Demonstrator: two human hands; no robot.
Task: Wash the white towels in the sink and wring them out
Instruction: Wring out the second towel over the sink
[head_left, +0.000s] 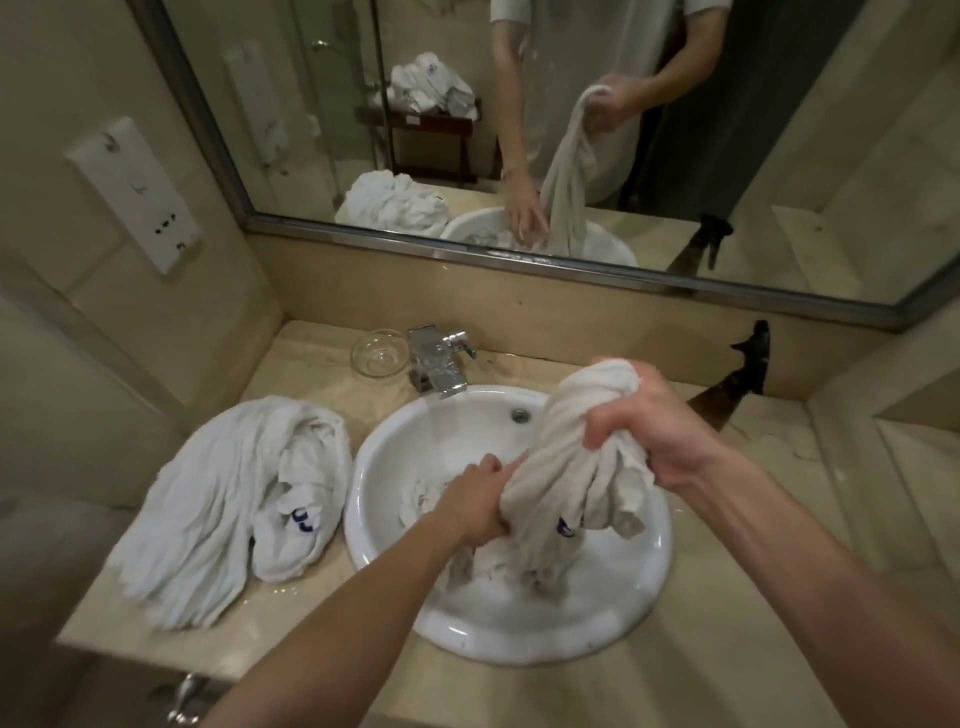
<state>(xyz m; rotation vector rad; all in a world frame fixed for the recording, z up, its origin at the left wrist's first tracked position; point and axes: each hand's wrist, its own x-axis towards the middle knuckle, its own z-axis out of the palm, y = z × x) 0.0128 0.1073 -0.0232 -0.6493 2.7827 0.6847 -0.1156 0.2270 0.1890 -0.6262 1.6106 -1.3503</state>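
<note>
Beige marble counter (701, 649) carries a seemingly wrung towel pile (228, 499) outside the left hand (480, 499), while both that and the right hand (631, 423) clench a wet towel (561, 467) over the sink (519, 623), so wringing looks half done.

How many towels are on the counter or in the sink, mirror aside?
2: one towel held by both hands over the sink, one heap on the counter left. More may lie in the basin.
</note>
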